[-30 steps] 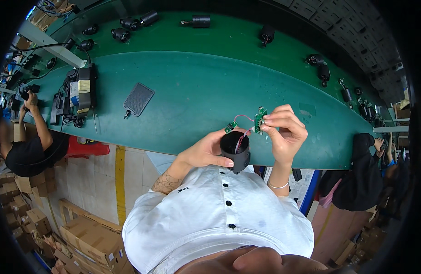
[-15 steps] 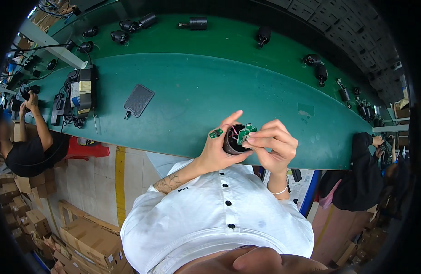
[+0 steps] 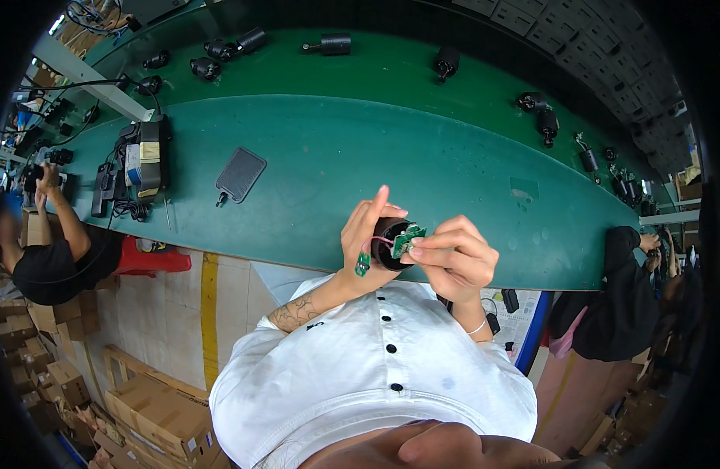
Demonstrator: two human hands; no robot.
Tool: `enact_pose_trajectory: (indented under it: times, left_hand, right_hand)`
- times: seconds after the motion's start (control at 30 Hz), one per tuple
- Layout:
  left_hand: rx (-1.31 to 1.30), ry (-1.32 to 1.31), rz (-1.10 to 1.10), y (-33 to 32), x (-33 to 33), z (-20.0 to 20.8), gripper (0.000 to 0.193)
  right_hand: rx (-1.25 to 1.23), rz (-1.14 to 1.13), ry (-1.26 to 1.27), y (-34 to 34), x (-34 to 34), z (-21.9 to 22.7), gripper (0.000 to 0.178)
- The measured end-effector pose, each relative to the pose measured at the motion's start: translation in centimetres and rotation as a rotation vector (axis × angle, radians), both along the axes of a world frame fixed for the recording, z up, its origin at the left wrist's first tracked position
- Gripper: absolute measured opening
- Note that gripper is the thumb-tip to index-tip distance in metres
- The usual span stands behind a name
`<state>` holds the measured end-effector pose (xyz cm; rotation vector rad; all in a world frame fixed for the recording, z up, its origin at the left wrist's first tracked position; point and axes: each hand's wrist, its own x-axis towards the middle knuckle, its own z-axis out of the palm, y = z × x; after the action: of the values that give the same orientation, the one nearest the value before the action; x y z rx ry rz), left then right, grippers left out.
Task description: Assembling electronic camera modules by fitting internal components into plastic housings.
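Note:
My left hand (image 3: 364, 238) is wrapped round a black cylindrical housing (image 3: 387, 248) near the bench's front edge, its index finger stretched upward. Between the thumb and fingers of my right hand (image 3: 459, 256) is a green circuit board (image 3: 408, 238), held at the housing's open mouth. Pinkish-red wires run from inside the housing to a smaller green board (image 3: 363, 264), which hangs over the left side against my left hand. The inside of the housing is mostly hidden by the larger board and my fingers.
A dark grey flat pad (image 3: 241, 175) lies on the green bench (image 3: 313, 156). Left of it stand a black device (image 3: 149, 160) and cables. Several black cylindrical units (image 3: 335, 44) sit along the far strip. Co-workers (image 3: 55, 250) are at both sides; cartons (image 3: 161, 410) stand at lower left.
My left hand has turned with the housing, and its index finger now points more upward. The small board has swung down. My right hand has moved slightly left and down with the larger board.

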<state>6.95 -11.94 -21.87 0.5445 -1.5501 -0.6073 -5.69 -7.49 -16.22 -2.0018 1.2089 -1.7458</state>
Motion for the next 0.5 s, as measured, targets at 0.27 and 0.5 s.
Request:
enact_pose_trajectory:
  times: [0.27, 0.5]
  left_hand:
    - [0.141, -0.050, 0.049, 0.4, 0.4, 0.0, 0.047]
    - [-0.048, -0.042, 0.186, -0.3, 0.5, 0.1, 0.036]
  right_hand:
    - [0.075, 0.029, 0.039, 0.3, 1.3, 0.0, 0.014]
    - [0.119, 0.002, 0.096, 0.5, 1.9, 0.5, 0.015]
